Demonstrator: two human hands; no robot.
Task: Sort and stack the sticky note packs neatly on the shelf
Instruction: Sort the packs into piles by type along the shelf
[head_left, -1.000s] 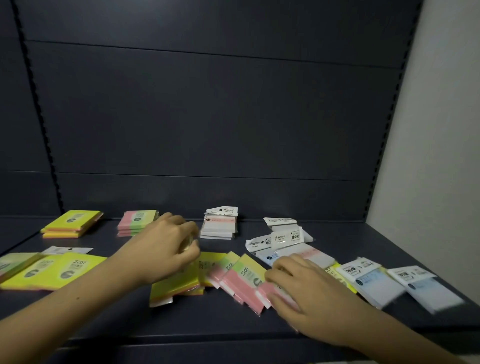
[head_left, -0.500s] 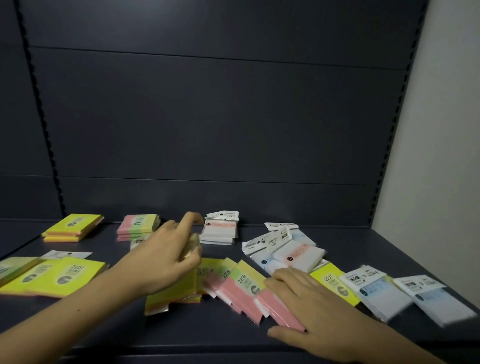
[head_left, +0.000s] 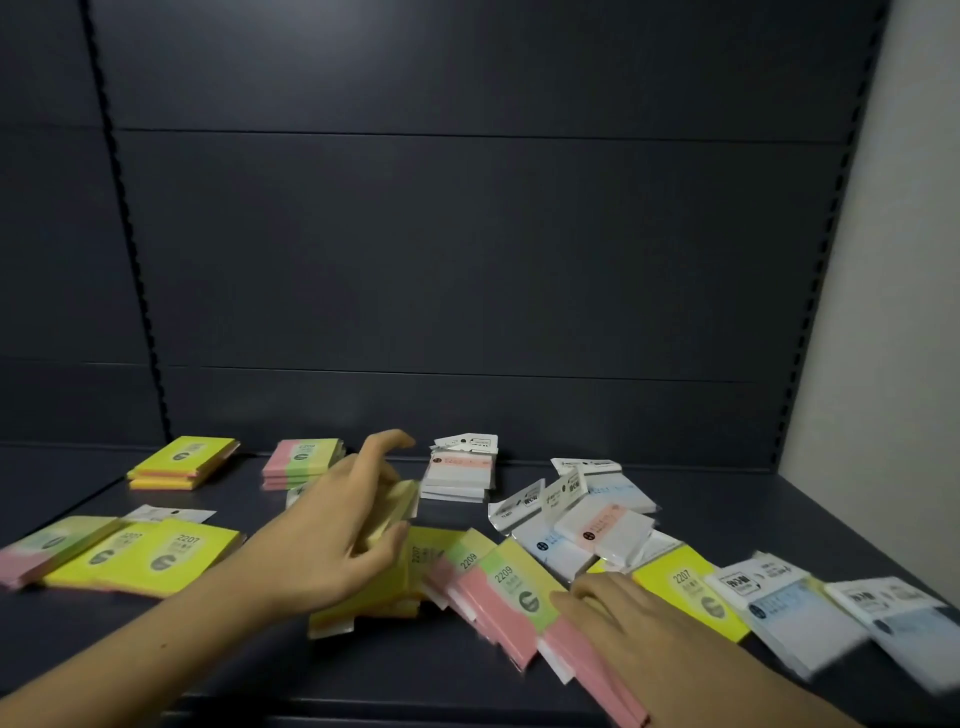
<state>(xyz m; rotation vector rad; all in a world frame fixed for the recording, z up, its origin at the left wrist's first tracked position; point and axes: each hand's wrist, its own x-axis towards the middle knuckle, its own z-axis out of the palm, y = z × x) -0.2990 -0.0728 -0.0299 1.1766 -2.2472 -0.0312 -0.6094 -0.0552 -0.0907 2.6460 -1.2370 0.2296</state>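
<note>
Sticky note packs lie scattered on a dark shelf (head_left: 727, 499). My left hand (head_left: 343, 535) is lifted over the middle and grips a pale yellow pack (head_left: 397, 506) between thumb and fingers. My right hand (head_left: 623, 629) rests flat on a pink and green pack (head_left: 524, 597) near the front edge. At the back stand three neat stacks: yellow (head_left: 182, 462), pink and green (head_left: 301, 462), white (head_left: 460, 475). A loose heap of white packs (head_left: 582, 519) lies right of centre.
Yellow packs (head_left: 156, 561) lie overlapped at front left. A yellow pack (head_left: 691, 587) and two white-blue packs (head_left: 789, 608) lie at front right. The dark back panel (head_left: 467, 260) and a pale side wall (head_left: 893, 312) close off the shelf.
My left hand has risen with the pale yellow pack and shifted slightly toward the back. My right hand slid forward along the pink and green packs, which fanned out toward the front edge.
</note>
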